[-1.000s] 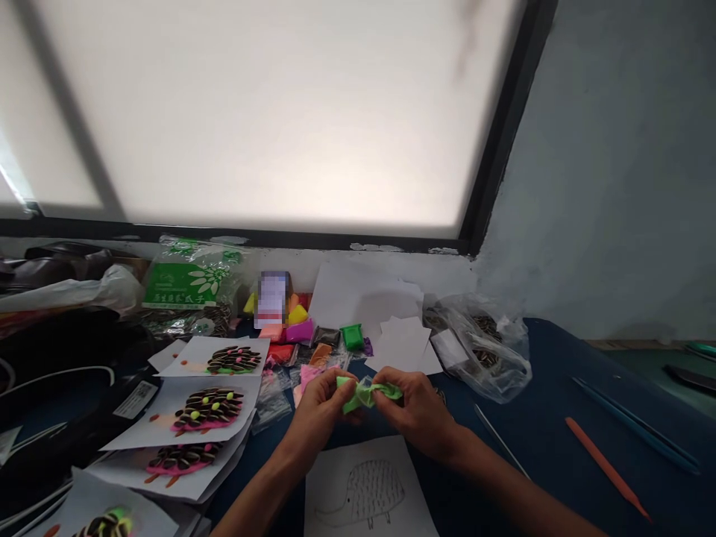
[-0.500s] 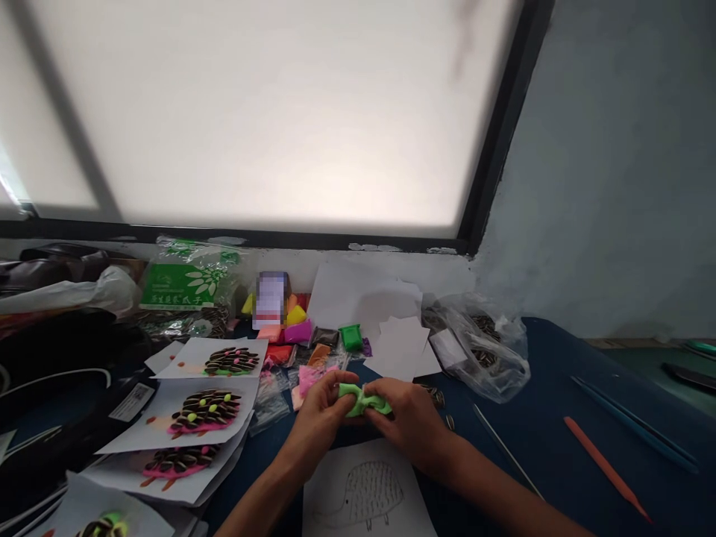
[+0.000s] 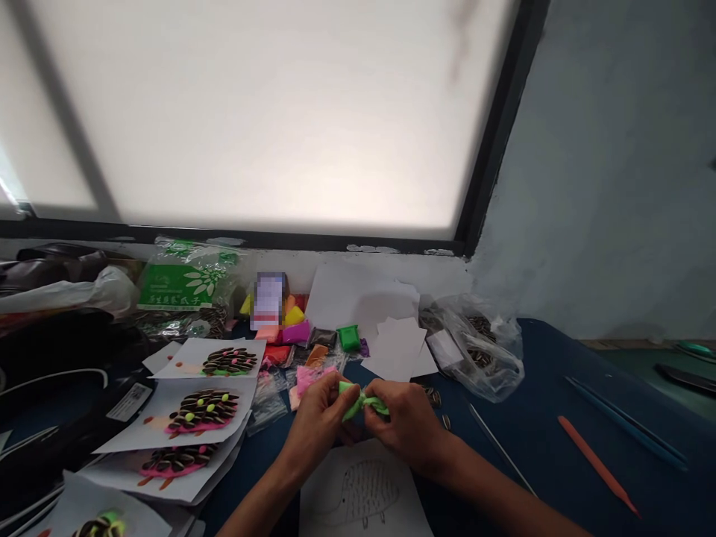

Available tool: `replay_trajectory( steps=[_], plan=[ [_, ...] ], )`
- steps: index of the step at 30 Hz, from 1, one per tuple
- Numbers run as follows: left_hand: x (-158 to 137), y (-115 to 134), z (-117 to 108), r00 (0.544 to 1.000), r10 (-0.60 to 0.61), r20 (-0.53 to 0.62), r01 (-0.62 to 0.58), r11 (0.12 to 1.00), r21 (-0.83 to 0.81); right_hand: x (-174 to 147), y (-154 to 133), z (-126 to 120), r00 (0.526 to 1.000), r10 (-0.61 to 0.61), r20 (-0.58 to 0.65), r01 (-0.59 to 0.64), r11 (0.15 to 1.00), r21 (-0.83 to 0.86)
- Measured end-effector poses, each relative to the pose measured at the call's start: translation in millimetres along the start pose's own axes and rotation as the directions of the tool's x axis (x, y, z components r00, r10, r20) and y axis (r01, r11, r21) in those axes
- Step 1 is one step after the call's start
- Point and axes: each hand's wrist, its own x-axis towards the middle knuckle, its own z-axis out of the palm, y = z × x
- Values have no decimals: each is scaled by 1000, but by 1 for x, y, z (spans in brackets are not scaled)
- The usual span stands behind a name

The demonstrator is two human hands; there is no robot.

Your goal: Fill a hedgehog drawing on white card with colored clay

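Between my two hands is a piece of light green modelling clay (image 3: 351, 404), pinched narrow in its middle. I cannot make out whether a wrapper is around it. My left hand (image 3: 318, 418) is closed on its left end, thumb on top. The fingers of my right hand (image 3: 407, 419) pinch the right end. Just below both hands lies a white sheet with a pencil drawing (image 3: 366, 492) of a spiny, hedgehog-like animal. Pink clay (image 3: 309, 379) on plastic sits directly behind my left hand.
Finished hedgehog pictures with seeds (image 3: 204, 410) are stacked at left. Behind are clay packets (image 3: 348, 338), a phone (image 3: 268, 300), blank paper (image 3: 394, 349) and bags of sunflower seeds (image 3: 177, 287). An orange tool (image 3: 597, 464), a thin rod (image 3: 502, 449) and blue tweezers (image 3: 626, 424) lie right.
My hands have twisted and drawn the green clay, so its middle is narrower and less of its right end shows. The whole view has shifted slightly.
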Motion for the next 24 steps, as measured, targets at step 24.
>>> replay_trajectory(
  steps=[24],
  plan=[
    [6,-15,-2,997,-10,81,24,984,-174,1,8,-5,996,-10,91,14,999,-47]
  ],
)
